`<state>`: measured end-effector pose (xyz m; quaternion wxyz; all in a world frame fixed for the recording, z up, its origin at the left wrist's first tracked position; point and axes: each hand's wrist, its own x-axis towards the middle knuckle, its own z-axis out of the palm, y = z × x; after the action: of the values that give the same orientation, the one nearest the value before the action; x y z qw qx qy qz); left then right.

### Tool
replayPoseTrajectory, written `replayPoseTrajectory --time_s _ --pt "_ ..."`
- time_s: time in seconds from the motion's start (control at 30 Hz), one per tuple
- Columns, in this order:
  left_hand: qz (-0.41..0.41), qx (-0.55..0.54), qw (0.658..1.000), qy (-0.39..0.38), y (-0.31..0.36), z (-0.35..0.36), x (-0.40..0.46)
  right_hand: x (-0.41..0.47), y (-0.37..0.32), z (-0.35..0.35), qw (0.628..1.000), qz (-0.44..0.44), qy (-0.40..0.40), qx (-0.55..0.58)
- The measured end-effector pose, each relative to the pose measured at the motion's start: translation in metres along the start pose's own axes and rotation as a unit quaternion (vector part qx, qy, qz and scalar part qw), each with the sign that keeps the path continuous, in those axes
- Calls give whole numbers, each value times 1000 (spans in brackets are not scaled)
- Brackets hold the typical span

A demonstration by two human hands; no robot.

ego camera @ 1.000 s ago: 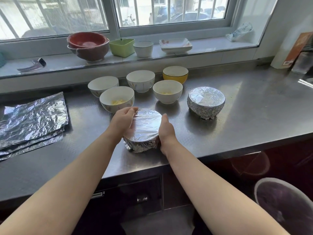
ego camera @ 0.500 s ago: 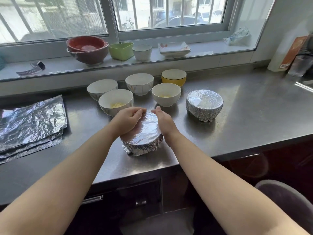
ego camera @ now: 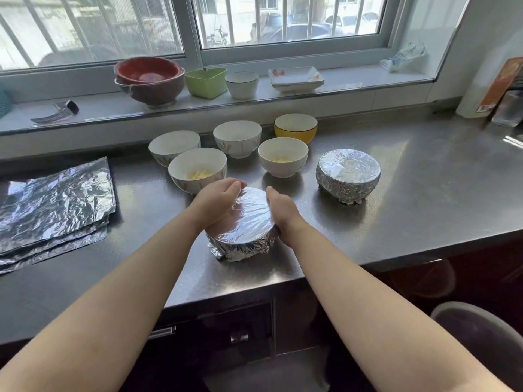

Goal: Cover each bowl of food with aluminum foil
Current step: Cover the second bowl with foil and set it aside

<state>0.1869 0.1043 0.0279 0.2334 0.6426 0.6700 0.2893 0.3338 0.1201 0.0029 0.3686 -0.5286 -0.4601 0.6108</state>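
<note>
A foil-wrapped bowl point(ego camera: 246, 230) stands near the steel counter's front edge. My left hand point(ego camera: 216, 202) cups its left rim, fingers curled over the far edge. My right hand point(ego camera: 280, 209) presses flat against its right side. A second foil-covered bowl point(ego camera: 348, 174) sits to the right. Behind are several uncovered bowls: a white one with yellow food point(ego camera: 198, 169), another white one with food point(ego camera: 283, 157), two more white bowls point(ego camera: 174, 145) point(ego camera: 237, 138) and a yellow bowl point(ego camera: 295, 128). Spare foil sheets point(ego camera: 53, 205) lie stacked at the left.
On the windowsill stand red bowls point(ego camera: 150, 79), a green dish point(ego camera: 206, 82), a white cup point(ego camera: 242, 84), stacked plates point(ego camera: 295, 78) and a watch point(ego camera: 56, 111). A bottle and box point(ego camera: 492, 89) stand at the far right. A bin point(ego camera: 481, 343) sits below the counter point(ego camera: 424, 205).
Both hands slid round the wrapped bowl from its sides toward its far edge, smoothing the foil. The bowl stayed in place.
</note>
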Motion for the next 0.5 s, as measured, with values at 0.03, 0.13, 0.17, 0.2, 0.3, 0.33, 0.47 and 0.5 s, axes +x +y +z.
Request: replayPoseTrajectory --time_s 0.03,0.13,0.17,0.2,0.3,0.33,0.47,0.5 --pt "-5 -20 1000 3 0 0 0 4 3 1 1000 0 -4 8" --pt "-5 -122 989 86 -2 -2 -4 15 10 1 1000 8 -4 6" --pt "-10 -151 977 148 -4 -3 -9 15 13 1 1000 11 -6 9" --pt "-20 -171 960 219 -6 -3 -15 19 17 0 1000 15 -10 15" --pt "-83 -271 888 362 -3 15 -46 20 20 -1 999 19 3 40" --pt "-99 -319 871 359 -3 26 -54 18 20 -1 999 17 9 47" --pt "-123 -443 837 298 -2 63 -72 -6 11 2 996 20 28 77" --pt "-132 -465 824 296 -1 65 -73 -12 9 3 996 19 33 84"
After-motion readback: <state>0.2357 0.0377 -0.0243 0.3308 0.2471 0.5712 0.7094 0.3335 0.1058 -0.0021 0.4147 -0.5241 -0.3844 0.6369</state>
